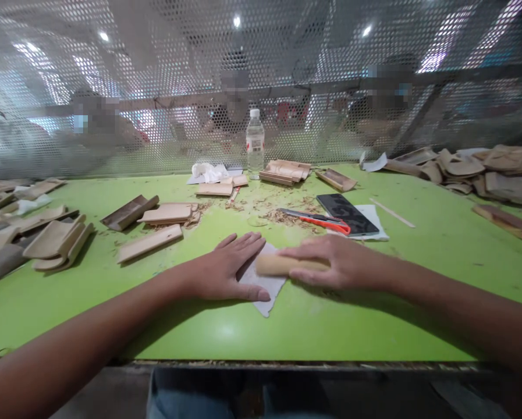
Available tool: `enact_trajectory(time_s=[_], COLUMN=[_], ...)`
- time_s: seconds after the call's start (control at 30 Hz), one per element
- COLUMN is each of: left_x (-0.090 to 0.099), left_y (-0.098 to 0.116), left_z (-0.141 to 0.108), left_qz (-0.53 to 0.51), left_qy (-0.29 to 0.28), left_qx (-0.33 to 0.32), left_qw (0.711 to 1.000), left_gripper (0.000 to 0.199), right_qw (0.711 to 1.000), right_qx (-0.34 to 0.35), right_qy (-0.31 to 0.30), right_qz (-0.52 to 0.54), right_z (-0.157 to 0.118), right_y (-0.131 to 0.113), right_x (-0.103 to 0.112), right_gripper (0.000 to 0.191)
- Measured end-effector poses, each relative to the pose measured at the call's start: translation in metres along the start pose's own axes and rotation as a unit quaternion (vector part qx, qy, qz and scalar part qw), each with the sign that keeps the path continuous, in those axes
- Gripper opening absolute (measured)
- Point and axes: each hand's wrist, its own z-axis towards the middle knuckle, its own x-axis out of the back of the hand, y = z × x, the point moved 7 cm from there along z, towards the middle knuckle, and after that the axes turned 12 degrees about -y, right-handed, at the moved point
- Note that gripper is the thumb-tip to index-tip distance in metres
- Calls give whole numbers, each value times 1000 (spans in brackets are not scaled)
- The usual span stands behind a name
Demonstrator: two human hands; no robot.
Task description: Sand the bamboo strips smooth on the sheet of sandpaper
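My left hand (234,269) lies flat with its fingers spread, pressing on the left part of a whitish sheet (270,297) on the green table (226,334). A pale wooden piece (273,265), slightly blurred, rests over the right part of the sheet. My right hand (330,262) has its fingers wrapped round the right end of that piece. Just beyond my right hand lies a cutter with an orange handle (330,223), its blade end toward the left. The underside of the wooden piece is hidden.
A dark phone (347,214) lies on white paper behind my right hand. Farther back stands a clear bottle (255,145). Curved wooden pieces (57,241) lie at the left, more (465,166) at the right. Shavings are scattered mid-table. People sit behind a perforated screen (173,134).
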Motion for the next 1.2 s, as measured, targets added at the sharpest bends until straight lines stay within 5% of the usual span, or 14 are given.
enact_trajectory(time_s=[0.33,0.47,0.57,0.73,0.87,1.0,1.13,1.2], left_x=[5,2,4,2,0,-7,-5,-4], left_y=[0,-3,-2,-2,0,-2,-6,-7], left_z=[-5,-5,-4,-3,-5,-10,-15,-14], left_qz=[-45,-41,-41,-34,-7,7,16,22], left_qy=[19,-2,9,-5,-28,-67,-37,-27], left_qx=[36,54,44,33,20,69,129,129], left_qw=[998,998,998,999,999,995,991,991], left_gripper=[128,129,128,128,117,109,110,111], right_qw=[997,999,995,999,993,996,990,993], right_qx=[-33,16,-29,43,-27,34,-25,-1], right_qy=[42,22,63,-2,72,19,58,44], right_qz=[-64,-45,-65,-23,-95,-84,-122,-110], right_z=[4,7,7,8,-1,-3,-5,-5], right_y=[-13,-19,-13,-19,-6,-16,-10,-10], right_x=[2,-3,3,-4,7,-2,2,-1], right_gripper=[53,51,52,48,51,50,53,52])
